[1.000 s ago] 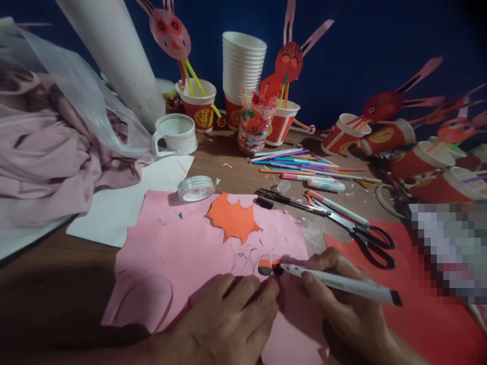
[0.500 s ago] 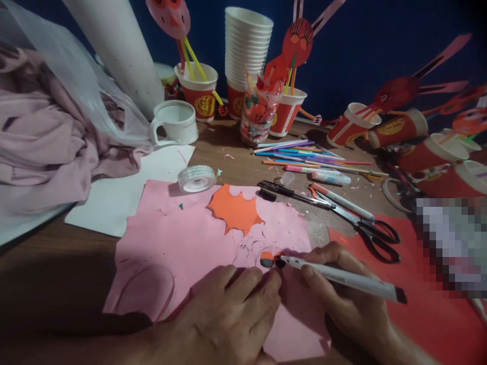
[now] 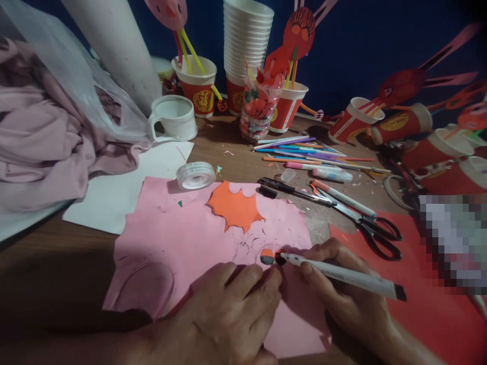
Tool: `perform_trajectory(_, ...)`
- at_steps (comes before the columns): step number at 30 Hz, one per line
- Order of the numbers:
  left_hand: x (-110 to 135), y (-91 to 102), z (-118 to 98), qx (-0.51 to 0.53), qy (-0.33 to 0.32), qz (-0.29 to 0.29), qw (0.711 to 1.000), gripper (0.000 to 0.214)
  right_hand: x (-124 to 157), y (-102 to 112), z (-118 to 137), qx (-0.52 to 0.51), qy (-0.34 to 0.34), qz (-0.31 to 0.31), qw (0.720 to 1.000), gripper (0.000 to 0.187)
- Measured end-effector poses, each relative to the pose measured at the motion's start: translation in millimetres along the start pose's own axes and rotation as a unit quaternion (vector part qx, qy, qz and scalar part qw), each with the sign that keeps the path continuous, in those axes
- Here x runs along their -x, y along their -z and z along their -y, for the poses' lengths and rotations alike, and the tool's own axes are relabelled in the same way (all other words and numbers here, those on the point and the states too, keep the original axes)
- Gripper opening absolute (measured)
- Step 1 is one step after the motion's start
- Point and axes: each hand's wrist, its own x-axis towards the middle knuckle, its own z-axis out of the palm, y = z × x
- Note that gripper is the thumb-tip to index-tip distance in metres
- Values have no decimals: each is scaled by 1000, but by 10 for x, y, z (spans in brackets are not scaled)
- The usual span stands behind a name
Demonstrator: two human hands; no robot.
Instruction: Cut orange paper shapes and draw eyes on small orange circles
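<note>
My right hand [image 3: 346, 284] grips a white marker with a black end [image 3: 353, 278]. Its tip touches the right one of two small orange-and-black drawn eyes [image 3: 267, 256] with thin lashes above. Pink paper [image 3: 178, 233] lies beneath both hands. On it rests my left hand [image 3: 236, 309], palm down, fingers laid out just below the eyes and their tips partly hidden. A spiky orange cut-out [image 3: 236, 206] sits on the pink sheet beyond my fingers. At the sheet's left corner is a rounded pink shape [image 3: 146, 289].
Black-handled scissors [image 3: 375, 230], a black pen [image 3: 297, 191] and an orange marker [image 3: 344, 197] lie to the right. Behind are a tape roll [image 3: 196, 175], a white mug [image 3: 175, 117], coloured sticks [image 3: 300, 151], stacked paper cups [image 3: 247, 40] and red paper [image 3: 426, 309].
The camera view has tilted slightly, so background things sit a little higher. The marker tip stays at the right eye; both hands hold almost the same place.
</note>
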Motion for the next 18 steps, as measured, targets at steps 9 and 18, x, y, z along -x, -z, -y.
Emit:
perform_trajectory(9,-9,40,13,0,-11,25,1000,44,40,6,-33,8,-10,-5,1000,8)
perform_trajectory(18,-2,16,3,-2,-12,16,1000,43,24,7,-22,10,0,-12,1000,9)
